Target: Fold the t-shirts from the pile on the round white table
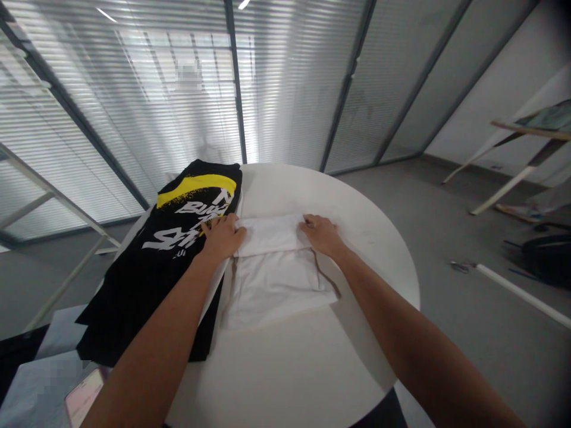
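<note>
A white folded garment (276, 279) lies on the round white table (375, 249), its far part turned over into a flat band. At the band's left end is my left hand (222, 239), thumb on the white cloth and bent fingers at its edge, partly over the black shirt. My right hand (322, 235) grips the right end of the band with curled fingers. Several black shirts (129, 285) with yellow and white print lie flat in a pile to the left, close against the white garment.
A phone (84, 397) rests on pale material at the lower left. White metal bars (66, 202) stand left of the table. Blind-covered glass panels (285, 77) rise behind it. Scissors (461, 267) and a white pole (521, 294) are at the right, near a wooden-edged table (526, 129).
</note>
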Demonstrator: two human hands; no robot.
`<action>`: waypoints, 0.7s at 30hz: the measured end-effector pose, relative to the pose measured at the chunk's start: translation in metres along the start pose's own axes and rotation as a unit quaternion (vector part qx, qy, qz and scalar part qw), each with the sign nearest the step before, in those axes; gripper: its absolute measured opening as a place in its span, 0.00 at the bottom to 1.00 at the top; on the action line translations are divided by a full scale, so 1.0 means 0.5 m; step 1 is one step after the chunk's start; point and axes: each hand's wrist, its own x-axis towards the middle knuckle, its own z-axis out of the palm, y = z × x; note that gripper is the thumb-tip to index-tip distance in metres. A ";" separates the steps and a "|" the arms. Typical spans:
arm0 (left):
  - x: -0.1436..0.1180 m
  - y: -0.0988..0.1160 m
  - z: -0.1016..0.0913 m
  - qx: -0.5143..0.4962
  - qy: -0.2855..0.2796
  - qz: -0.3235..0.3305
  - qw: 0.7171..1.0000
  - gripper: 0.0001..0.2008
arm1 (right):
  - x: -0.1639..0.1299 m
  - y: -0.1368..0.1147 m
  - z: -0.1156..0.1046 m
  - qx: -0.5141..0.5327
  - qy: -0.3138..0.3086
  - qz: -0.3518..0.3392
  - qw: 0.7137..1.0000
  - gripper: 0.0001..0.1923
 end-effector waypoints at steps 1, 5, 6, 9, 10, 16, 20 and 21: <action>0.001 0.000 -0.001 -0.003 0.003 0.001 1.000 0.11 | 0.001 0.001 0.001 0.023 0.004 -0.003 1.000 0.16; 0.004 0.007 -0.009 -0.027 0.009 0.002 1.000 0.12 | 0.011 0.012 0.011 0.126 0.030 -0.021 0.991 0.16; 0.005 0.010 -0.012 -0.037 0.014 0.000 0.999 0.12 | 0.014 0.016 0.015 0.147 0.039 -0.021 0.988 0.16; 0.010 0.014 -0.016 -0.073 0.049 -0.007 0.996 0.11 | 0.024 0.022 0.023 0.221 0.077 0.003 0.972 0.17; 0.012 0.012 -0.014 -0.090 0.064 -0.002 0.994 0.12 | 0.026 0.022 0.024 0.255 0.084 0.016 0.963 0.18; 0.023 -0.004 0.016 -0.105 0.128 0.033 0.986 0.20 | 0.019 0.000 0.013 0.472 0.040 0.100 0.875 0.23; 0.009 0.019 0.007 0.059 0.119 -0.071 0.989 0.22 | 0.014 -0.002 0.007 0.376 0.053 0.085 0.921 0.23; 0.005 0.026 0.000 0.092 0.101 -0.086 0.987 0.22 | 0.013 0.001 0.006 0.307 0.069 0.072 0.946 0.22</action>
